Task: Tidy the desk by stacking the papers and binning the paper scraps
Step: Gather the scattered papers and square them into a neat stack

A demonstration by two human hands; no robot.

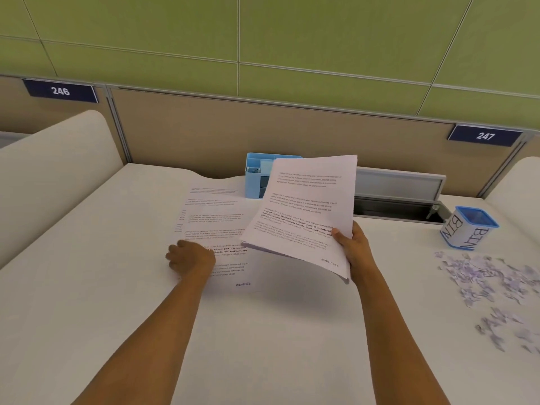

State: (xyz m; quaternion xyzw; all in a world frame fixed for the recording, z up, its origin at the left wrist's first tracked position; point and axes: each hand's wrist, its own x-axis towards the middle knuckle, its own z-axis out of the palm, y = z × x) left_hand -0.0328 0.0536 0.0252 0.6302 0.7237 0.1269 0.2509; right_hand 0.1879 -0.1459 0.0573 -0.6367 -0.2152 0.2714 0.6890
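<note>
My right hand [352, 249] grips a small stack of printed papers [306, 209] by its right edge and holds it tilted above the white desk [87, 287]. More printed sheets [213, 217] lie flat on the desk to the left, partly under the raised stack. My left hand [190, 257] rests on the lower left edge of those flat sheets with fingers curled at the paper's edge. A heap of paper scraps [491, 285] lies on the desk at the right. Behind the scraps stands a small blue container labelled BIN [467, 228].
A light blue desk organiser [257, 178] stands at the back, partly hidden by the raised stack. An open cable tray [397, 206] runs along the back edge. Beige partitions with signs 246 [60, 91] and 247 [485, 136] close off the back.
</note>
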